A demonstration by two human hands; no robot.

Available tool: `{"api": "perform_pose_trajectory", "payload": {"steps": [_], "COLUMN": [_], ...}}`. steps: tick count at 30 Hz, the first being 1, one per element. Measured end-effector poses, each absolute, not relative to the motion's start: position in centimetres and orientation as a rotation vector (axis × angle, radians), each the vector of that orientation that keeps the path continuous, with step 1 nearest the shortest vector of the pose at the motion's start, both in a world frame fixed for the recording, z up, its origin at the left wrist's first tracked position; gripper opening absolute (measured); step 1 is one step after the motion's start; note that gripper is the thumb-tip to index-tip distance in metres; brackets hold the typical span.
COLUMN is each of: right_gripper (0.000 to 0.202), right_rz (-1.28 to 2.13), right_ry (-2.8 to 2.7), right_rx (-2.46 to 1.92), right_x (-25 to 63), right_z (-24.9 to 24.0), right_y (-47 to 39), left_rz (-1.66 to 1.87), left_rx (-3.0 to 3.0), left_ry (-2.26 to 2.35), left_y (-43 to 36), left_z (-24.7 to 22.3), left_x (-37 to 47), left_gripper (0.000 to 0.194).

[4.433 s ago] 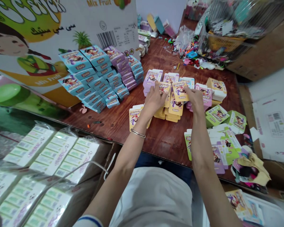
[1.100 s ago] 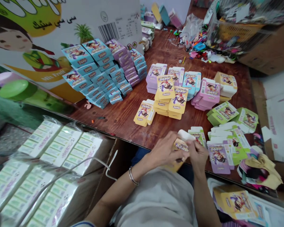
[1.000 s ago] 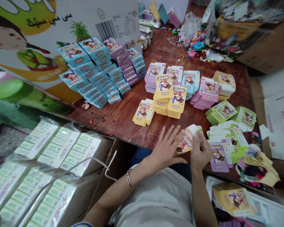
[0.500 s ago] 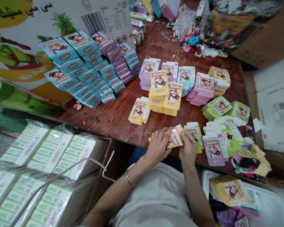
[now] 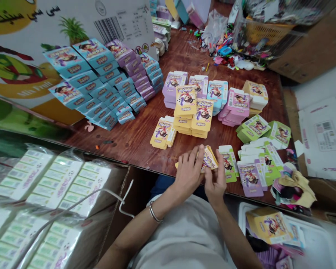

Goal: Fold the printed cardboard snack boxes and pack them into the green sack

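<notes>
**Yellow carton closing up at the near table edge**

Since half a second ago, both hands are pressing closer around the yellow carton (image 5: pixel 208 160), now lying flatter. Left hand (image 5: pixel 188 172) is lying palm-down over it, fingers (image 5: pixel 197 157) stretched narrow and pointing toward one o'clock. Right hand (image 5: pixel 216 179) is pinching its right end, thumb upward. Yellow stacks (image 5: pixel 194 112) are sitting at twelve o'clock, flat green cartons (image 5: pixel 257 157) at three o'clock on the wooden table (image 5: pixel 134 138).
</notes>
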State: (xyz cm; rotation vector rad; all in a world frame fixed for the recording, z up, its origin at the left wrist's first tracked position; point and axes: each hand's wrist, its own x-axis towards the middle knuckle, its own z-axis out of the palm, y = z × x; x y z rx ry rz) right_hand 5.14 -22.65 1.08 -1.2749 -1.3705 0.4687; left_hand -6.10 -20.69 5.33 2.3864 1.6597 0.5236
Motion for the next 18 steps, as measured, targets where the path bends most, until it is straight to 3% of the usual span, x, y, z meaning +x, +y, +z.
{"api": "perform_pose_trajectory", "payload": {"steps": [3,7,11,14,18], "right_gripper": [0.074,0.075,0.056,0.047,0.051], "right_rz": [0.541,0.493,0.414,0.463,0.379], "right_ry": [-1.223,-1.145,-1.203,-1.334,-1.322], "right_rx": [-1.252,-1.262,-1.28,-1.299,-1.352], "right_x": [4.7,6.5,8.2,7.9,7.7], "right_z": [2.3,6.2,9.8,10.3,8.3], "right_y": [-22.1,-17.3,-8.4,-3.0,-1.8], "left_rz": [0.658,1.071,1.533,1.513,1.127], "left_rx": [2.406,2.242,1.822,1.714,1.698], "left_ry": [1.51,1.297,1.507,1.636,1.941], "left_y": [-20.1,-16.7,-10.2,-6.6,-6.6], "left_z": [6.7,9.4,10.7,9.8,7.0], "left_x": [-6.4,-8.8,-12.3,-14.9,-17.2], "left_gripper": [0.068,0.09,0.073,0.07,0.079]}}
